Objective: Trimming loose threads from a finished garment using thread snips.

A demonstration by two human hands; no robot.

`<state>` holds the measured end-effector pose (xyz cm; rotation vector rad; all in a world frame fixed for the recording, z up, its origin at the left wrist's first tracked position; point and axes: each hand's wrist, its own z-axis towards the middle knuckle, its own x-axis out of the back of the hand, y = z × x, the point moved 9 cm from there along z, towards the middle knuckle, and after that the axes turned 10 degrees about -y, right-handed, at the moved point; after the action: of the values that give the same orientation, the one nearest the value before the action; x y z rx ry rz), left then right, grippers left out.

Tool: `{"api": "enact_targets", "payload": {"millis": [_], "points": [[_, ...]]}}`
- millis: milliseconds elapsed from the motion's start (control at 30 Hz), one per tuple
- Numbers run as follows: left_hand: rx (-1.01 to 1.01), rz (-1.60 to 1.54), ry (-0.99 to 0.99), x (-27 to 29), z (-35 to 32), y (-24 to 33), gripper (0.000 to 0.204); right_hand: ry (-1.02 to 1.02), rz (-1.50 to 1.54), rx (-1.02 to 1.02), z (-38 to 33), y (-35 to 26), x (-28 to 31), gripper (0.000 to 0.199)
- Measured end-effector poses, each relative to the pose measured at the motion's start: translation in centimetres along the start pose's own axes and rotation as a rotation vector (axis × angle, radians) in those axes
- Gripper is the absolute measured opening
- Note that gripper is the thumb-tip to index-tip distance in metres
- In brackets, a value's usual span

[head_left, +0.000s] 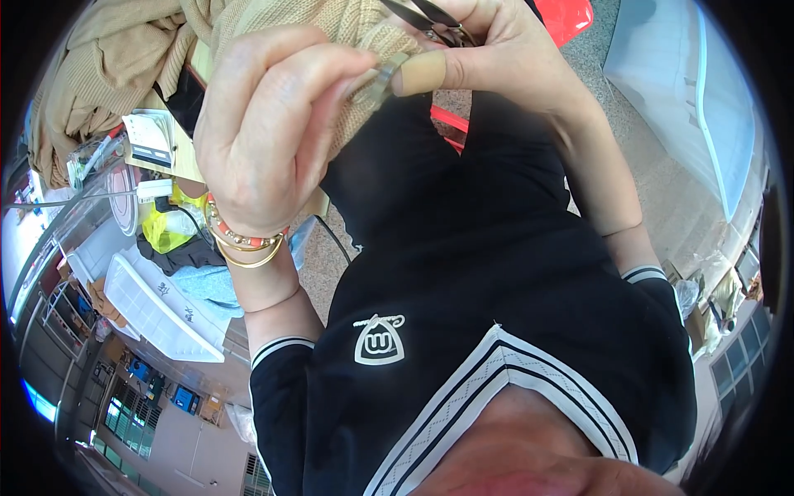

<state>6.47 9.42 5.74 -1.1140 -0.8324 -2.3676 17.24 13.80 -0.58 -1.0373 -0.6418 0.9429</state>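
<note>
A beige knitted garment (285, 18) lies across the top of the view, with a ribbed edge hanging down between my hands. My left hand (263, 132), with bracelets at its wrist, is closed and pinches that edge between thumb and fingertips. My right hand (504, 51) is closed around small dark scissors (430, 11), blades pointing to the upper left. Its thumb wears a tan wrap (422, 74) and presses against a small, shiny, pale strip (385, 73) at the knit edge. What that strip is, I cannot make out. The right fingers are partly hidden at the top edge.
More beige knitwear (91, 74) is heaped at the far left. Below it are papers (151, 139), a cable with a white plug (154, 192), a yellow bag (164, 230) and a white plastic crate (157, 310). A translucent bin (682, 91) stands right, near a red object (566, 18).
</note>
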Motion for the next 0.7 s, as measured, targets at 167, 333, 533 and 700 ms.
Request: {"api": "enact_targets", "payload": {"millis": [167,333,533,700], "points": [[0.010,-0.017,-0.047,0.4,-0.2,0.3,0.029,0.251,0.467,-0.388,-1.5,2.6,0.1,0.025],[-0.009,0.011,-0.106,0.3,0.2,0.5,0.019,0.264,0.399,-0.420,-1.7,2.5,0.2,0.023],[-0.034,0.069,-0.080,-0.1,-0.2,0.7,0.014,0.181,-0.207,-0.281,-0.4,-2.2,1.2,0.038],[-0.035,0.039,-0.019,-0.3,-0.4,1.0,0.012,0.194,-0.348,-0.265,-0.2,-5.5,2.0,0.036]]}}
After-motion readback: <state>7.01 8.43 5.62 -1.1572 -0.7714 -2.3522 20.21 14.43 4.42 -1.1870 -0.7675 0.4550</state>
